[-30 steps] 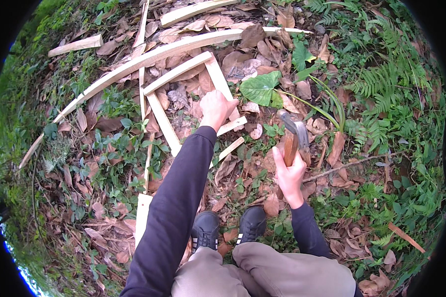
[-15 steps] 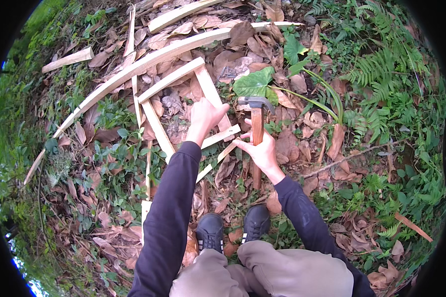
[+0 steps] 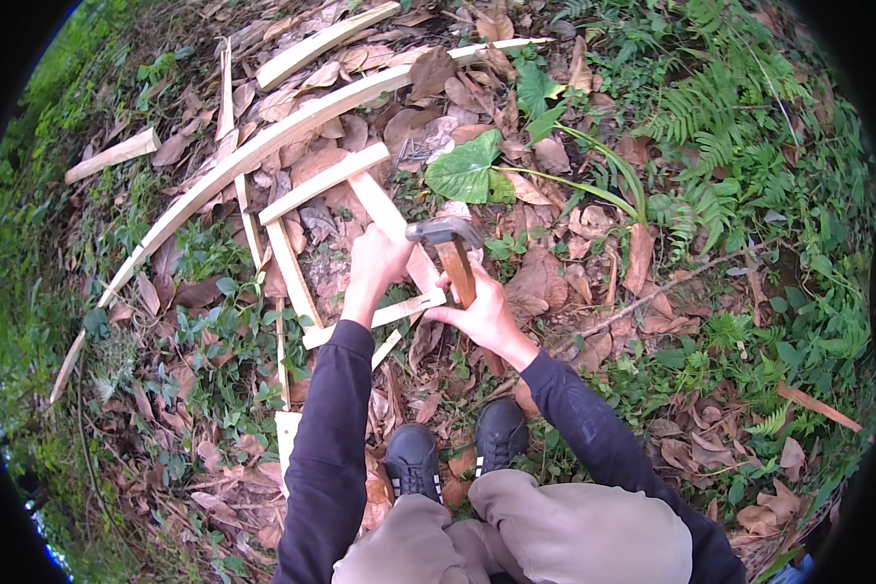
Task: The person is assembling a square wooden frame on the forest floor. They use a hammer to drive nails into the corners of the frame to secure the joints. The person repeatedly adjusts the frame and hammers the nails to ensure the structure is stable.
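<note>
Head view, read left to right. A short offcut (image 3: 113,156) and a long curved plank (image 3: 263,146) lie on the leaf litter (image 3: 214,457), well apart from the work. At centre a pale wooden slat frame (image 3: 292,268) rests flat on the ground. The left hand (image 3: 378,261) is closed over the frame's right-hand slat, fingers pressing on the wood, just beside the claw hammer (image 3: 450,248). The right hand (image 3: 479,310) is wrapped round the hammer's wooden handle, its steel head poised above the corner joint, near the left fingers. Judged risks: a blow landing off line could strike those fingers; the thin slat could split; the loose leaves beneath could let the frame shift. A broad green leaf (image 3: 469,170) and ferns (image 3: 720,146) stand to the right.
</note>
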The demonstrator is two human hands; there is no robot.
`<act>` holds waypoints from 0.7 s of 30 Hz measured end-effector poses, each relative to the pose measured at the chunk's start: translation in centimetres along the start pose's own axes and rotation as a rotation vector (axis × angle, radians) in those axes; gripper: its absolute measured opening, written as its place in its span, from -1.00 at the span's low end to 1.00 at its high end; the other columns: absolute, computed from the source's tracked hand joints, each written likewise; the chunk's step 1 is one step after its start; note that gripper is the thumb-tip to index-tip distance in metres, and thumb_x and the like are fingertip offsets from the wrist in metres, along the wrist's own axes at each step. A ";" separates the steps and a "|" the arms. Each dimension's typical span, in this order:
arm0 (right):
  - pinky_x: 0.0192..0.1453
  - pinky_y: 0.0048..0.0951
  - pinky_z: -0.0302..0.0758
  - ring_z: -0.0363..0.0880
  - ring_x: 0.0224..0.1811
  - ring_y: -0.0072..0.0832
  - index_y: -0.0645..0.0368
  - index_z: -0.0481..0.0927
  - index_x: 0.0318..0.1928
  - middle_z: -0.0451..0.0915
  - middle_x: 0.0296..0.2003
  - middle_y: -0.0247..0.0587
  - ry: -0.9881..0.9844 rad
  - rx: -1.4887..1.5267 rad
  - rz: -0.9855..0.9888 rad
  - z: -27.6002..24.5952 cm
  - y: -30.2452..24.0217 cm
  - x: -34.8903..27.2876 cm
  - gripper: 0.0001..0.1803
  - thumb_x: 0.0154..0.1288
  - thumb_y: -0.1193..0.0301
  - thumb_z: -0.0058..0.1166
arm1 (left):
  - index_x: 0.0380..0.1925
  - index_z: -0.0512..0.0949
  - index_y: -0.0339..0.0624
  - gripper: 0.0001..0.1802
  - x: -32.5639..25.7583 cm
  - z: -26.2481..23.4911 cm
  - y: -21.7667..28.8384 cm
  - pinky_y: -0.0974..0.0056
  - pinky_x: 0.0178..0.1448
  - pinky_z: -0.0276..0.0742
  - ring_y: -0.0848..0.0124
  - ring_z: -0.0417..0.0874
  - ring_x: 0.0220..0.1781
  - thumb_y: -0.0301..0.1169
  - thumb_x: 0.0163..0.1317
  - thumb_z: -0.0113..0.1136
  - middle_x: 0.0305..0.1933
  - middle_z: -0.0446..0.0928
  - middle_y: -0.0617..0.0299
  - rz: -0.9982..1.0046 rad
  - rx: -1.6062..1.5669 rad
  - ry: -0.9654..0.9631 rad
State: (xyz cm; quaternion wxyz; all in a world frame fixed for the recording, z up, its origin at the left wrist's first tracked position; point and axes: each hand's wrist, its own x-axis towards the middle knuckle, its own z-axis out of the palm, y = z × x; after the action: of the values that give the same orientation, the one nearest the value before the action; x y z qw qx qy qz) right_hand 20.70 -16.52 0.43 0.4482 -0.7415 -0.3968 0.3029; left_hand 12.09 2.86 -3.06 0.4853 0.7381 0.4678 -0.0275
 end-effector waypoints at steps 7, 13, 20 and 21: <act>0.04 -0.10 0.47 0.50 -0.09 -0.07 0.35 0.59 -0.15 0.57 -0.27 -0.07 -0.048 -0.142 -0.219 2.3 0.8 0.1 -0.61 -0.01 0.54 0.45 | -0.06 0.68 -0.07 -0.62 -0.3 0.1 -3.9 0.01 -0.09 0.71 -0.05 0.78 -0.09 -0.04 0.34 0.22 -0.09 0.63 -0.29 0.237 0.313 0.158; 0.05 -0.11 0.50 0.56 -0.10 -0.04 0.33 0.63 -0.09 0.60 -0.24 0.01 0.006 -0.122 -0.254 1.5 -0.5 -1.2 -0.54 -0.04 0.50 0.51 | -0.03 0.64 -0.32 -0.39 -1.0 -3.4 -1.0 -0.04 0.08 0.67 -0.13 0.75 -0.03 0.05 0.21 0.25 -0.13 0.68 -0.34 0.069 0.163 0.221; 0.02 -0.16 0.55 0.61 -0.12 -0.12 0.22 0.69 -0.16 0.67 -0.27 -0.12 -0.069 -0.064 -0.063 1.2 -1.2 -0.6 -0.66 -0.03 0.58 0.42 | -0.07 0.60 -0.44 -0.34 -2.4 -2.6 -4.4 0.09 -0.06 0.72 0.07 0.82 -0.26 0.06 0.25 0.34 -0.24 0.73 -0.16 -0.095 -0.064 0.104; 0.01 -0.18 0.57 0.64 -0.14 -0.15 0.23 0.68 -0.20 0.68 -0.25 -0.14 -0.012 -0.006 -0.123 0.8 -1.1 -0.9 -0.69 -0.02 0.57 0.42 | -0.08 0.59 -0.45 -0.35 -2.6 -2.4 -3.8 0.13 -0.12 0.73 0.13 0.82 -0.31 0.05 0.25 0.34 -0.26 0.74 -0.12 -0.105 -0.124 0.098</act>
State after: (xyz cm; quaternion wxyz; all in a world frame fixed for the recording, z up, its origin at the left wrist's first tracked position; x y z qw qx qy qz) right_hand 19.23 -16.65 1.18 0.4617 -0.7151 -0.4453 0.2779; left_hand 6.91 3.22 -3.12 0.5044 0.6817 0.5299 0.0121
